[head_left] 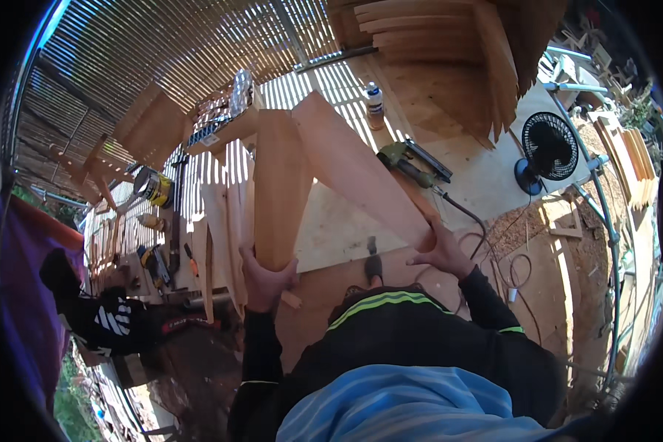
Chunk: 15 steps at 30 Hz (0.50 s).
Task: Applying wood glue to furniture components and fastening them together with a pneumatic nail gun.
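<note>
Hands grip two wooden boards above the bench (pixel 346 221): the left hand (pixel 264 278) is closed around the near end of the upright board (pixel 281 184), and the right hand (pixel 442 252) clasps the slanted board (pixel 357 169) leaning against it. Beyond lies a nail gun (pixel 409 166).

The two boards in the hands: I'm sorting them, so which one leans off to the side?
The board in the right hand, the right board, slants up-left to meet the other's top. The left board, gripped by the left hand, stands nearly upright.
</note>
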Available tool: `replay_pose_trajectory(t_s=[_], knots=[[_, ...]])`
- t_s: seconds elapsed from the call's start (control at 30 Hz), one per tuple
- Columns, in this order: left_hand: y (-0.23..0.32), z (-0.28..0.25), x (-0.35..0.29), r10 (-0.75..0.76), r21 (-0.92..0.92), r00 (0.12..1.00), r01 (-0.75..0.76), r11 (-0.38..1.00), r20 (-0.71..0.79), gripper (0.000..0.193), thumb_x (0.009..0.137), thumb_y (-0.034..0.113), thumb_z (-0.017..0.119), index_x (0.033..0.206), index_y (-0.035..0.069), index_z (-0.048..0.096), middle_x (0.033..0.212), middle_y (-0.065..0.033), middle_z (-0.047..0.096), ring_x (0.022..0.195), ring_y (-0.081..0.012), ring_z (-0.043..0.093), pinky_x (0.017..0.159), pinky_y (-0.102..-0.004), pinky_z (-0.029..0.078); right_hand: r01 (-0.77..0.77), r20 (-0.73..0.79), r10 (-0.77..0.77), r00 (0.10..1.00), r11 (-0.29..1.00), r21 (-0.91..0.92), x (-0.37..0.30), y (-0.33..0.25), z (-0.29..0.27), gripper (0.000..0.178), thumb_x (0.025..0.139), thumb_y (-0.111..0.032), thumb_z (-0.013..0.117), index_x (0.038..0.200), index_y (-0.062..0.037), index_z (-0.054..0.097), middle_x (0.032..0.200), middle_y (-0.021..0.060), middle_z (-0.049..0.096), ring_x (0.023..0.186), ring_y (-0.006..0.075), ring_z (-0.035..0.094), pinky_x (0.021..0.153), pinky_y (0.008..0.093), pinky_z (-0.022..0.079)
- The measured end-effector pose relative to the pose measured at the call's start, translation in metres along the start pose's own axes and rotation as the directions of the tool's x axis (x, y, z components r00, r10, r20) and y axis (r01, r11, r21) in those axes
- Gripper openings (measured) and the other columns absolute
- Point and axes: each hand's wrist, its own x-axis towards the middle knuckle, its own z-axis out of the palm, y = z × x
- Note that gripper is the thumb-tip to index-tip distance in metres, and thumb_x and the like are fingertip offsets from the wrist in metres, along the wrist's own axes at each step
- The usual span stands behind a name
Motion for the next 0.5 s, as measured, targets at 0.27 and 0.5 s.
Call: replay_pose_trajectory(t_s=[0.27,0.5], knots=[[0.012,-0.056,0.145,0.67,0.378,0.67,-0.559,0.738,-0.319,0.125,0.056,0.024,0.101,0.155,0.001,0.028,0.138,-0.0149,0.055,0.12,-0.0279,0.061,0.103,-0.0428,0.052,0.556,-0.208,-0.575,0.792,0.818,-0.143,0.061,-0.065,0.02,0.075,0.074,-0.029,0.098,0.134,-0.0053,0.06,0.112,0.0145,0.074,0.094,0.0272,0.074,0.081,0.0349,0.059],[-0.033,-0.083,0.162,0.58,0.518,0.796,-0.426,0.741,-0.174,0.129,0.055,0.026,0.101,0.155,0.001,0.025,0.139,-0.0148,0.054,0.122,-0.0278,0.06,0.104,-0.0425,0.052,0.775,-0.492,-0.721,0.487,0.617,-0.138,0.062,-0.027,0.113,0.068,0.071,-0.005,0.089,0.13,-0.0018,0.055,0.118,0.0236,0.073,0.098,0.0386,0.074,0.085,0.0422,0.06]])
